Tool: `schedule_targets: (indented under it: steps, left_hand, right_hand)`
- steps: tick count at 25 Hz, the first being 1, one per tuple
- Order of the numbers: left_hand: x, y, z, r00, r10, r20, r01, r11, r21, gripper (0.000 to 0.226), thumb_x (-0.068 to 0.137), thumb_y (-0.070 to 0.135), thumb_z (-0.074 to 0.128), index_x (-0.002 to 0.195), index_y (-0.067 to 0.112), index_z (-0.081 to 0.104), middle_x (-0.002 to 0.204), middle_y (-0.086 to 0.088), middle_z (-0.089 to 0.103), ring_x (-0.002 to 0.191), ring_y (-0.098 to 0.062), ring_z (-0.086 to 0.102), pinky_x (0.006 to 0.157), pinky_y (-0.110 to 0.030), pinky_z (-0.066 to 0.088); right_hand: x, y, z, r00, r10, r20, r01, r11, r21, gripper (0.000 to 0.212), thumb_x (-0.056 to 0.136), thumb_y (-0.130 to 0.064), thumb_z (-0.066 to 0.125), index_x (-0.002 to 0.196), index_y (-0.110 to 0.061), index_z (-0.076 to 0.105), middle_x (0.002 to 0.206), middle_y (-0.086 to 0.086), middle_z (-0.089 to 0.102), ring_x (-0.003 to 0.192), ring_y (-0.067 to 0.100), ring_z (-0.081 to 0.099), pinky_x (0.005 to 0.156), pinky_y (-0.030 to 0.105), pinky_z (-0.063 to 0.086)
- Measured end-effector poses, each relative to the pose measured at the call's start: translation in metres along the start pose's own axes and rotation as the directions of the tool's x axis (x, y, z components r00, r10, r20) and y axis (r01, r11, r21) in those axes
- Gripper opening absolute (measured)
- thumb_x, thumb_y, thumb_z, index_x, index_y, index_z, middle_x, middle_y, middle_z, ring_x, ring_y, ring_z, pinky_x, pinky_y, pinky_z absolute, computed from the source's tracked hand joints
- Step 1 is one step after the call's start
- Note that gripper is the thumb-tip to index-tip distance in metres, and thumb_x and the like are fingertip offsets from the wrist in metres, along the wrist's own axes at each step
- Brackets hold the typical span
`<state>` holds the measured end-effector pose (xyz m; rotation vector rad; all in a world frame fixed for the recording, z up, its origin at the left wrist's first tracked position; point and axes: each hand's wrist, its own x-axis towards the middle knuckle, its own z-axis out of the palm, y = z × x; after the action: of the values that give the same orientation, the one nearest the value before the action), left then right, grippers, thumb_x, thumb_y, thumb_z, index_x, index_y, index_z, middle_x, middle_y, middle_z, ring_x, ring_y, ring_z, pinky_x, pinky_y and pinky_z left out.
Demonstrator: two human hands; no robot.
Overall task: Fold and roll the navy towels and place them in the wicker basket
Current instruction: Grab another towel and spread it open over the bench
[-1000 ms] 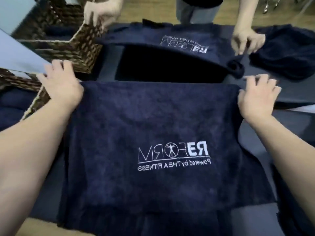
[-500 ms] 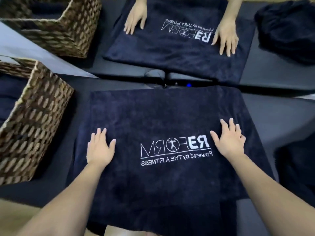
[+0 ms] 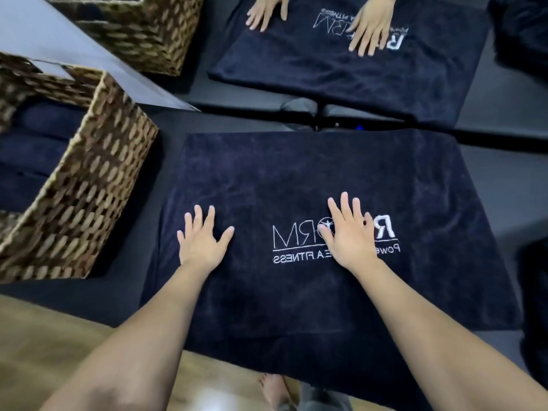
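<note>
A navy towel (image 3: 296,179) with a white logo lies flat on the dark table, its near edge hanging over the table's front. My left hand (image 3: 201,241) rests flat on its left part, fingers spread. Over the logo lies my right hand (image 3: 350,232), also flat, covering some letters. Neither hand grips anything. A wicker basket (image 3: 86,185) stands to the left of the towel, with navy towels (image 3: 35,143) inside it.
A second wicker basket (image 3: 142,31) stands at the far left. Across the table another person's two hands (image 3: 367,28) press flat on a second logo towel (image 3: 341,72). Dark towel piles lie at the far right (image 3: 522,34) and near right (image 3: 533,292).
My hands have slid from the towel's far corners down to its middle, and my right hand has moved left onto the logo. The view has tilted down. The other person laid their towel flat.
</note>
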<state>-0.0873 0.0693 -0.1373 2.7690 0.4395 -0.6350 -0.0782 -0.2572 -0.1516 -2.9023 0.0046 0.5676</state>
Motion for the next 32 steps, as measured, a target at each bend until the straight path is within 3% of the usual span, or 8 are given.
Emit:
schedule_targets:
  steps: [4,10,13,16,19,23,28,32]
  left_hand:
    - [0.033,0.0,-0.003,1.0,-0.012,-0.013,0.013,0.999,0.05,0.072,0.102,0.063,0.025,0.161,0.031,0.0,0.169,0.002,-0.012,0.155,-0.028,-0.013,0.124,-0.054,0.002]
    - [0.101,0.004,-0.024,0.998,0.041,-0.05,-0.037,0.997,0.071,0.061,0.108,0.044,0.025,0.162,0.022,0.006,0.17,-0.001,-0.007,0.155,-0.033,-0.008,0.124,-0.054,0.005]
    - [0.125,0.013,-0.035,0.997,0.044,-0.062,-0.041,0.998,0.056,0.062,0.108,0.041,0.027,0.162,0.018,0.005,0.17,-0.003,-0.005,0.155,-0.034,-0.006,0.124,-0.055,0.007]
    - [0.131,0.025,-0.031,0.99,-0.001,-0.14,0.01,0.998,0.062,0.064,0.107,0.045,0.027,0.162,0.02,0.007,0.17,-0.005,-0.002,0.155,-0.034,-0.003,0.123,-0.056,0.008]
    - [0.15,0.035,-0.036,0.988,0.02,-0.153,-0.01,0.998,0.064,0.064,0.106,0.048,0.026,0.162,0.021,0.01,0.17,-0.003,0.0,0.155,-0.032,-0.003,0.124,-0.055,0.006]
    - [0.186,0.036,-0.049,0.99,0.052,-0.131,-0.042,0.996,0.078,0.06,0.108,0.042,0.025,0.162,0.019,0.01,0.17,-0.003,0.0,0.155,-0.031,-0.004,0.124,-0.054,0.007]
    - [0.221,0.035,-0.052,0.976,0.103,-0.191,-0.076,0.987,0.141,0.054,0.109,0.03,0.024,0.161,0.015,0.014,0.169,-0.004,0.006,0.154,-0.034,0.002,0.121,-0.054,0.014]
    - [0.214,0.041,-0.066,0.97,0.133,-0.205,-0.12,0.99,0.076,0.057,0.108,0.029,0.034,0.159,0.01,0.017,0.169,-0.007,0.01,0.154,-0.034,0.008,0.122,-0.052,0.017]
  right_hand:
    - [0.015,-0.003,0.013,0.996,0.052,-0.075,-0.053,0.998,-0.017,0.067,0.104,-0.057,0.021,0.161,-0.032,0.0,0.17,-0.001,-0.008,0.156,0.031,-0.004,0.122,0.056,0.004]
    - [0.049,-0.005,0.008,0.988,0.048,-0.145,-0.055,0.997,-0.047,0.063,0.104,-0.053,0.018,0.162,-0.03,0.011,0.17,0.001,0.005,0.155,0.033,0.007,0.121,0.057,0.009]
    - [0.059,-0.015,-0.005,0.976,0.113,-0.188,-0.107,0.993,0.045,0.064,0.099,-0.047,0.043,0.157,-0.022,0.03,0.166,0.007,0.021,0.151,0.038,0.02,0.117,0.06,0.016]
    - [0.087,-0.05,-0.029,0.933,-0.098,-0.347,0.109,0.994,0.014,0.054,0.093,-0.036,0.059,0.141,-0.013,0.052,0.154,0.013,0.042,0.139,0.038,0.04,0.108,0.053,0.033]
    - [0.14,-0.107,-0.046,0.921,-0.352,-0.166,0.35,0.936,-0.042,0.056,0.103,-0.04,0.044,0.154,-0.018,0.036,0.166,0.006,0.023,0.152,0.033,0.021,0.116,0.048,0.026]
    - [0.191,-0.144,-0.038,0.964,-0.261,0.049,0.265,0.958,-0.106,0.06,0.109,-0.042,0.019,0.162,-0.025,-0.003,0.169,-0.006,-0.014,0.154,0.03,-0.016,0.124,0.051,-0.006]
    - [0.227,-0.161,-0.043,0.964,-0.246,0.096,0.258,0.957,-0.135,0.058,0.11,-0.031,0.015,0.16,-0.025,-0.013,0.167,-0.011,-0.021,0.152,0.034,-0.023,0.123,0.054,-0.012]
    - [0.23,-0.163,-0.051,0.961,-0.271,0.054,0.275,0.957,-0.097,0.057,0.11,-0.033,0.019,0.162,-0.024,-0.005,0.169,-0.008,-0.013,0.154,0.033,-0.016,0.124,0.052,-0.008]
